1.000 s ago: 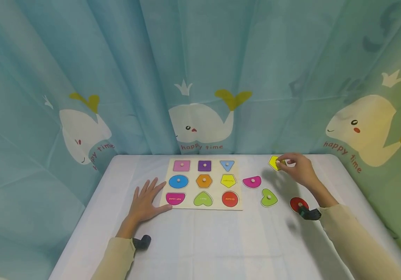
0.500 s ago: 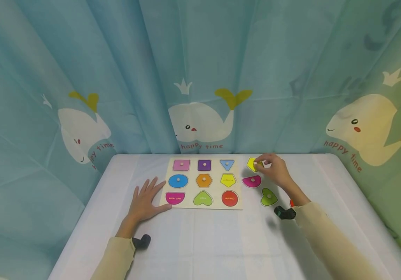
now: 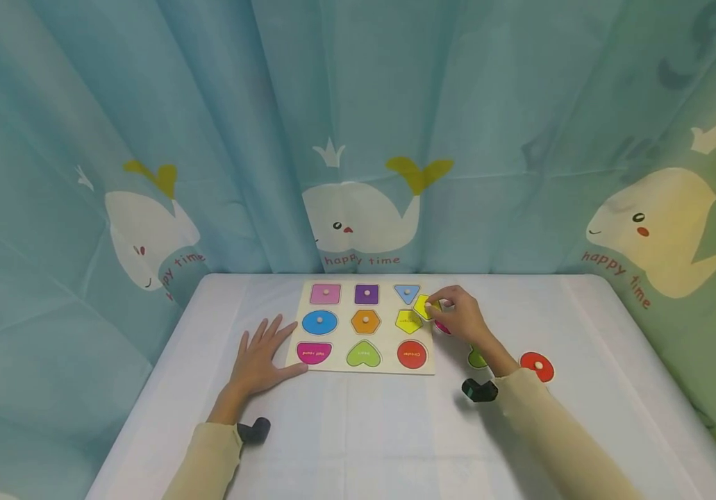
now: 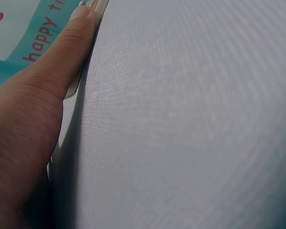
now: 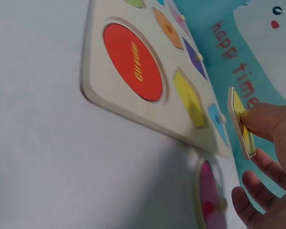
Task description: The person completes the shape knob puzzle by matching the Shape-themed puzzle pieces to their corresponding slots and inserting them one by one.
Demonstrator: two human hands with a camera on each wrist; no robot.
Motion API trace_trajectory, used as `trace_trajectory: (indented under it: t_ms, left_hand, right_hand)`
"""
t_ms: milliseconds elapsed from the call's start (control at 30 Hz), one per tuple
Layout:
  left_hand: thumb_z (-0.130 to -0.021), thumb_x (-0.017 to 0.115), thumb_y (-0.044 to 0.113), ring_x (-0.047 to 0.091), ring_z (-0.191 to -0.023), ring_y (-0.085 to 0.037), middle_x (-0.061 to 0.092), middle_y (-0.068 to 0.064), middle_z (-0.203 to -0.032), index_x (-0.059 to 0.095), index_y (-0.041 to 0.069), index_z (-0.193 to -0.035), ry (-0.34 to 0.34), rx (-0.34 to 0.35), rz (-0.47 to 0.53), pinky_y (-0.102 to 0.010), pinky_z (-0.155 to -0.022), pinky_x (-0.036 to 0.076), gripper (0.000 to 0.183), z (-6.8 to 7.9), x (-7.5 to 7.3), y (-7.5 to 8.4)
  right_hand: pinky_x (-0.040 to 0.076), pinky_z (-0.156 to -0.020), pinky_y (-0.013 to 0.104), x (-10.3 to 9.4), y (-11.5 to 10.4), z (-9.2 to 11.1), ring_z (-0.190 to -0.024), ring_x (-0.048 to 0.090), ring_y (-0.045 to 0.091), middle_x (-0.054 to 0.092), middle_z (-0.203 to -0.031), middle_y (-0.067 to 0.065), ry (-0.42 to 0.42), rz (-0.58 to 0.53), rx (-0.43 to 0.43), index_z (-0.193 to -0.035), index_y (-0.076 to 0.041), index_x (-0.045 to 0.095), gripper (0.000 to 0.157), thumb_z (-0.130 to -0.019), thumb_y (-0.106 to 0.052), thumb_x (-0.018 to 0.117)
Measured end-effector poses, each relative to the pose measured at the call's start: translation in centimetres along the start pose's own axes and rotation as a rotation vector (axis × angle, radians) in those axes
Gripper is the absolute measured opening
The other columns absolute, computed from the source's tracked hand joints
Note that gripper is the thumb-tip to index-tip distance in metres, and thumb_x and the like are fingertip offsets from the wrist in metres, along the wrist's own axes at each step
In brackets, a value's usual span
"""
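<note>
My right hand [image 3: 462, 319] pinches a yellow pentagon puzzle piece [image 3: 423, 306] by its knob. In the right wrist view the pentagon piece [image 5: 242, 123] is tilted up off the board, close to the yellow pentagon recess [image 3: 409, 321]. The pale shape puzzle board [image 3: 389, 340] lies flat on the table. My left hand [image 3: 260, 361] rests with straight, spread fingers at the board's left edge; in the left wrist view its thumb [image 4: 62, 62] touches the edge. Partly behind the right hand are a magenta half-round piece [image 5: 212, 195] and a green heart piece [image 3: 477, 357].
A red circle piece [image 3: 537, 366] lies to the right on the white table [image 3: 383, 437]. Knobbed pieces sit in the board's upper two rows, such as the blue oval [image 3: 319, 322]. A blue curtain [image 3: 358, 104] with whales hangs behind the table.
My right hand has carried the yellow pentagon piece leftward from the table's back right to over the board's right edge. The left hand has stayed in place.
</note>
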State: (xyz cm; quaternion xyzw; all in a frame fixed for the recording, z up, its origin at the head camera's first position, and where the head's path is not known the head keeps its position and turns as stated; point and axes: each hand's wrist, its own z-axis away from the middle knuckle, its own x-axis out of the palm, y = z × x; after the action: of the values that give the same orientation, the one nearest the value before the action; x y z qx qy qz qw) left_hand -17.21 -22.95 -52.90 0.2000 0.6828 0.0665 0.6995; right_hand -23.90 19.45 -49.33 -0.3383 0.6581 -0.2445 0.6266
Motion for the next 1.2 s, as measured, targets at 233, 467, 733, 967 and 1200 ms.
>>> trace_trajectory:
  t_ms: [233, 467, 733, 967, 1200]
  left_hand:
    - [-0.079, 0.076, 0.062, 0.011, -0.156, -0.044, 0.024, -0.016, -0.169, 0.041, 0.02, -0.159, -0.012, -0.01, 0.008, -0.072, -0.119, 0.0, 0.096, -0.2, 0.0, 0.2]
    - [-0.079, 0.075, 0.062, 0.011, -0.156, -0.044, 0.024, -0.016, -0.168, 0.041, 0.02, -0.158, -0.003, -0.005, 0.006, -0.073, -0.119, 0.0, 0.096, -0.2, 0.2, 0.1]
    - [-0.078, 0.076, 0.063, 0.012, -0.155, -0.044, 0.026, -0.016, -0.168, 0.042, 0.02, -0.158, 0.007, 0.001, 0.007, -0.073, -0.118, 0.002, 0.096, -0.1, 0.2, 0.0]
    - [-0.078, 0.075, 0.063, 0.015, -0.154, -0.045, 0.028, -0.017, -0.167, 0.044, 0.019, -0.157, 0.028, 0.013, 0.01, -0.074, -0.118, 0.003, 0.096, 0.0, 0.2, 0.0]
    - [-0.078, 0.076, 0.062, 0.014, -0.155, -0.044, 0.027, -0.016, -0.168, 0.043, 0.02, -0.157, 0.018, 0.006, 0.009, -0.074, -0.118, 0.002, 0.096, 0.0, 0.2, 0.0]
  right_hand:
    - [0.053, -0.091, 0.05, 1.8, -0.2, 0.1, -0.103, 0.06, 0.036, 0.065, -0.117, 0.02, 0.008, -0.022, -0.077, -0.1, -0.002, 0.079, 0.013, -0.089, -0.008, 0.078]
    - [0.054, -0.09, 0.049, 3.1, -0.1, 0.2, -0.102, 0.06, 0.035, 0.066, -0.114, 0.019, 0.006, -0.018, -0.083, -0.1, -0.004, 0.08, 0.013, -0.088, -0.009, 0.08]
    - [0.053, -0.091, 0.048, 3.9, 0.1, 0.2, -0.107, 0.057, 0.034, 0.064, -0.117, 0.018, -0.017, 0.013, -0.065, -0.1, -0.006, 0.081, 0.013, -0.087, -0.011, 0.081]
    - [0.053, -0.093, 0.05, 4.3, 0.3, 0.0, -0.116, 0.054, 0.036, 0.063, -0.121, 0.018, -0.031, 0.047, -0.055, -0.102, -0.008, 0.081, 0.015, -0.089, -0.014, 0.079]
    - [0.051, -0.094, 0.051, 4.3, 0.0, 0.1, -0.117, 0.052, 0.036, 0.063, -0.123, 0.017, -0.031, 0.064, -0.034, -0.103, -0.009, 0.081, 0.017, -0.089, -0.017, 0.08]
